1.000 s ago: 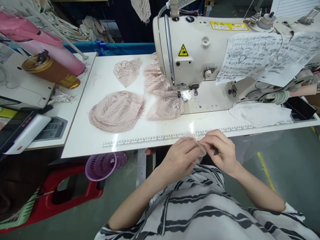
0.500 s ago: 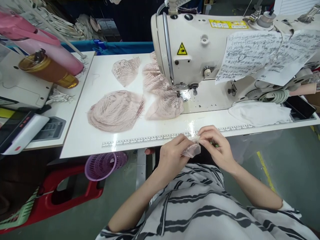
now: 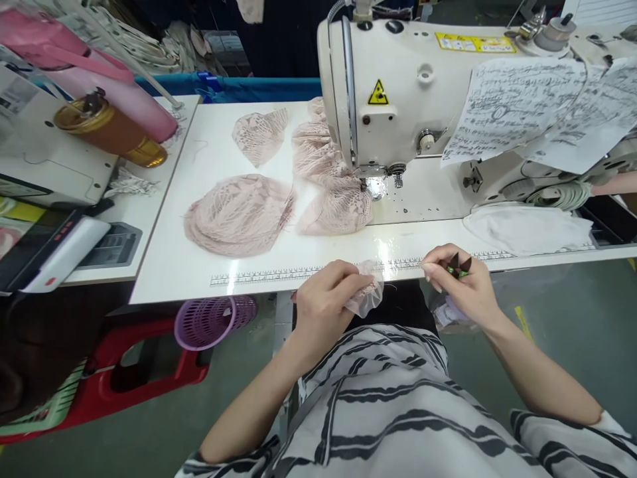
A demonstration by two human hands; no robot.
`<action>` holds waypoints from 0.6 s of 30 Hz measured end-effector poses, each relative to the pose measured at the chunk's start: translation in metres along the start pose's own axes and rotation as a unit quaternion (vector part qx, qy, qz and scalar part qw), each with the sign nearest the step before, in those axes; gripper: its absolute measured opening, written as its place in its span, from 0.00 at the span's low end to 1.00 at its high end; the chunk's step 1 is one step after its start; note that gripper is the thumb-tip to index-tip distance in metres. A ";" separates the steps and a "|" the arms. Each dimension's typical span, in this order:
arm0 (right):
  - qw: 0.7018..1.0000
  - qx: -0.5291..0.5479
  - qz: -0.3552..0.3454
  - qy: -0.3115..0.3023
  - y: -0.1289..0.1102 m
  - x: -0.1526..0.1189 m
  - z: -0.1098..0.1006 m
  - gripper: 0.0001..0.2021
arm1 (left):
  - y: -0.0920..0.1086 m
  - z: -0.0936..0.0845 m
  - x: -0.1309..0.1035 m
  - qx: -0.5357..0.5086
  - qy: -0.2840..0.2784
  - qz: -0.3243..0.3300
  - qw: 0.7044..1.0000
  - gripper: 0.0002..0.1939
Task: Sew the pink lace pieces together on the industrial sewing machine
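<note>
My left hand (image 3: 326, 299) is closed on a small sheer pink fabric piece (image 3: 367, 296) at the table's front edge. To its right, my right hand (image 3: 462, 282) is closed around small snips (image 3: 458, 265) with dark pointed blades and green parts; thumb and forefinger are pinched together, apart from the fabric. Pink lace (image 3: 341, 206) lies by the needle area of the white sewing machine (image 3: 398, 99). A pile of lace pieces (image 3: 239, 216) and a single lace piece (image 3: 259, 136) rest on the white table (image 3: 169, 265) to the left.
A ruler strip (image 3: 279, 274) runs along the table's front edge. White cloth (image 3: 530, 228) lies at the right. An amber cup (image 3: 112, 133) and pink bottle (image 3: 109, 93) stand left. Below are a purple basket (image 3: 204, 324) and red stool (image 3: 149, 385). Written papers (image 3: 512, 106) hang on the machine.
My right hand has moved right, away from the fabric and my left hand, and the snips' blades now show. My left hand has shifted slightly left with the fabric. The camera view has shifted a little.
</note>
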State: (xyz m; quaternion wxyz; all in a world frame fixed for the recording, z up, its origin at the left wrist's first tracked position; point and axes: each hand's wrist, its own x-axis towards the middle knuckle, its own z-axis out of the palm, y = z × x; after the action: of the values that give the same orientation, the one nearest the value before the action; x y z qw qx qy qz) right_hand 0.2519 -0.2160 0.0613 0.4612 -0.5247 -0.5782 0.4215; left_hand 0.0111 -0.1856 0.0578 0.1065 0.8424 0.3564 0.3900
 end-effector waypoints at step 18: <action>0.985 -0.105 -0.064 -0.117 -0.016 0.001 0.011 0.04 | 0.005 0.006 0.004 0.066 -0.013 0.049 0.997 0.07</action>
State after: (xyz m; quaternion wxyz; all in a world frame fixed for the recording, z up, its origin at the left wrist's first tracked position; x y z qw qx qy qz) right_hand 0.2378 -0.2165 0.0747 0.3582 -0.4792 -0.7017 0.3869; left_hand 0.0192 -0.1861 0.0583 0.0359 0.8690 0.3384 0.3594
